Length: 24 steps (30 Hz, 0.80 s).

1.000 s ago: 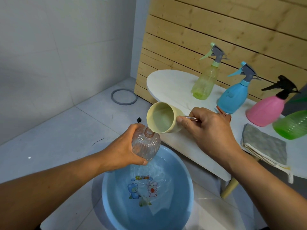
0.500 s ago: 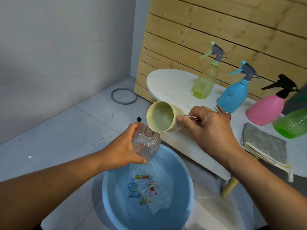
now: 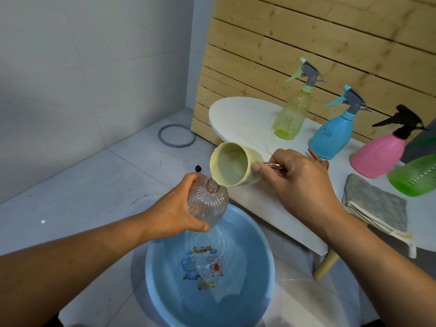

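My left hand (image 3: pixel 175 212) grips a clear ribbed bottle (image 3: pixel 207 204) with no cap, held over a blue basin (image 3: pixel 264 279) of water on the floor. My right hand (image 3: pixel 297 182) holds a pale yellow cup (image 3: pixel 232 165) by its metal handle. The cup is tipped on its side, its lip right over the bottle's open neck. The basin's bottom shows cartoon pictures under the water.
A white oval table (image 3: pixel 243 114) stands to the right, carrying yellow-green (image 3: pixel 292 114), blue (image 3: pixel 332 135), pink (image 3: pixel 377 156) and green (image 3: pixel 417 175) spray bottles and a folded grey cloth (image 3: pixel 375 204). A wooden slat wall is behind. A grey ring (image 3: pixel 177 135) lies on the floor tiles.
Hardly anything has moved; both hands keep the cup tipped over the bottle's neck, and the water in the basin ripples.
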### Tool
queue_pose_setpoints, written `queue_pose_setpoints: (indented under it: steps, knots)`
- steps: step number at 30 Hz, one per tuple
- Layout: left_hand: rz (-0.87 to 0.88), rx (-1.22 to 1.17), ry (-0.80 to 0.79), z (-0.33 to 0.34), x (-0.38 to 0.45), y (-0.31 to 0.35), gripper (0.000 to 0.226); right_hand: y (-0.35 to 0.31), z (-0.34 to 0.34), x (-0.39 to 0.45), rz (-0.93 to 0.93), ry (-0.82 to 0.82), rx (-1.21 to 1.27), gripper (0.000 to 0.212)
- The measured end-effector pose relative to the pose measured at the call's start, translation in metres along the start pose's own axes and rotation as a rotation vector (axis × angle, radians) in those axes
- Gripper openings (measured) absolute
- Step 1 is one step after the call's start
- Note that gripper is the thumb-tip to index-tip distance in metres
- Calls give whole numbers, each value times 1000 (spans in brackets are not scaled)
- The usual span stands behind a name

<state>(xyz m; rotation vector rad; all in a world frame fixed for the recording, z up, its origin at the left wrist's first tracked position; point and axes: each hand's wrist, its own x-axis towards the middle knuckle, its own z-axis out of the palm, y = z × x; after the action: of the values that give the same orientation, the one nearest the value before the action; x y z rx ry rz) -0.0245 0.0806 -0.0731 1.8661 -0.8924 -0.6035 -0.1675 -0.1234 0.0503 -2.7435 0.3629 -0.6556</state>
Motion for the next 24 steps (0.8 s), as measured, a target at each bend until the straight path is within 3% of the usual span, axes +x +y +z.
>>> queue_pose_setpoints:
  steps: [24]
  knots:
    - [4, 0, -1, 0, -1, 0, 110, 0, 0, -1, -22, 16, -51, 36]
